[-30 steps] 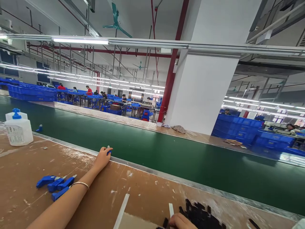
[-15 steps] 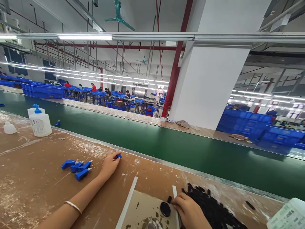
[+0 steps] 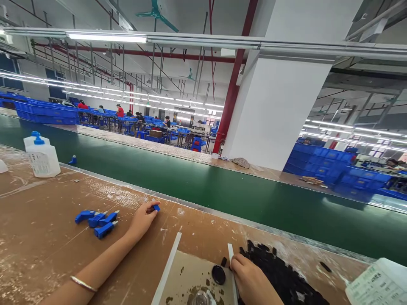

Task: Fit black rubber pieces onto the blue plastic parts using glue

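Across the middle of the view a long green conveyor belt (image 3: 222, 190) is running from left to right, bordering the brown cardboard-covered workbench (image 3: 41, 241). Near the bench's left end a white bottle (image 3: 42, 156) is standing upright, and a heap of black pieces (image 3: 280, 275) is lying by the right hand (image 3: 251, 281), whose curled fingers are resting at the heap's edge; whether they are gripping anything I cannot tell. Left of the left hand (image 3: 141, 220) loose blue parts (image 3: 95, 218) are lying. That hand's fingertips are pinching a small blue part (image 3: 155, 207), which is jutting right beyond them, its long axis roughly level, near the belt's edge.
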Demonstrator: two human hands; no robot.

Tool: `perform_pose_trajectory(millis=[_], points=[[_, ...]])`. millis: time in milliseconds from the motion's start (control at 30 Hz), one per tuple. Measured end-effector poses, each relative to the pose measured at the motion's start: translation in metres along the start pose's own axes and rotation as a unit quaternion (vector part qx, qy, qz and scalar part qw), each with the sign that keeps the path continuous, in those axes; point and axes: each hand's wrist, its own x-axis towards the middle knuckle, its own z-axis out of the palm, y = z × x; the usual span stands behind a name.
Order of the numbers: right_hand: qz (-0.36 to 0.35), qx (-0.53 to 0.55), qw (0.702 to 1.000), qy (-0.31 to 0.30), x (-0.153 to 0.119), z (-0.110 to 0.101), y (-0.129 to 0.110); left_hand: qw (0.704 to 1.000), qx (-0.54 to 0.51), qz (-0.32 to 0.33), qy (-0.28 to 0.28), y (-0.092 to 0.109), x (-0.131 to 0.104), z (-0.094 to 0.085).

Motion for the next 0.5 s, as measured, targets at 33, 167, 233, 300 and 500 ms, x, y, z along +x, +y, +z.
perform_pose_trajectory(millis=[33, 167, 233, 300, 500], points=[[0.001, 0.003, 1.000, -0.002, 0.000, -0.001, -0.002, 1.000, -0.004, -0.002, 0.000, 0.000, 0.000, 0.000], [0.013, 0.021, 1.000, -0.001, -0.001, -0.002, -0.004, 1.000, -0.020, -0.010, 0.002, 0.000, 0.000, 0.000], [0.022, 0.038, 0.999, 0.006, 0.001, -0.001, -0.002, 0.999, -0.031, -0.014, 0.003, 0.000, 0.000, 0.001], [0.025, 0.062, 0.998, 0.017, 0.003, -0.001, 0.002, 0.999, -0.046, -0.018, 0.003, 0.001, 0.000, 0.001], [0.025, 0.164, 0.985, 0.044, 0.004, -0.002, 0.011, 0.986, -0.144, -0.067, -0.046, 0.018, -0.018, 0.010]])
